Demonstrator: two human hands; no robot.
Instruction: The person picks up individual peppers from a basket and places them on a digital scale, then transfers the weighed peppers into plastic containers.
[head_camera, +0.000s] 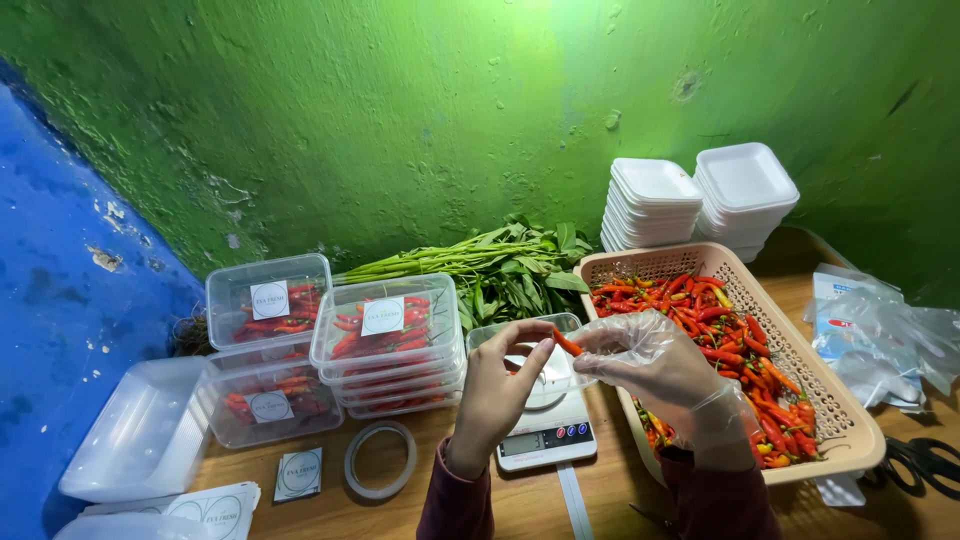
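L hand (497, 385), bare: fingers curled, thumb and forefinger tips pinching one end of a red chili (567, 343). R hand (655, 362), in clear plastic glove: fingertips closed on the chili's other end. Chili sits between both hands, above the clear tub (520, 335) on the digital scale (548, 440), near tabletop front edge. Beige basket (840, 420) of chilies lies just right of R hand. Tub interior mostly hidden by hands; both forearms cut off at frame bottom.
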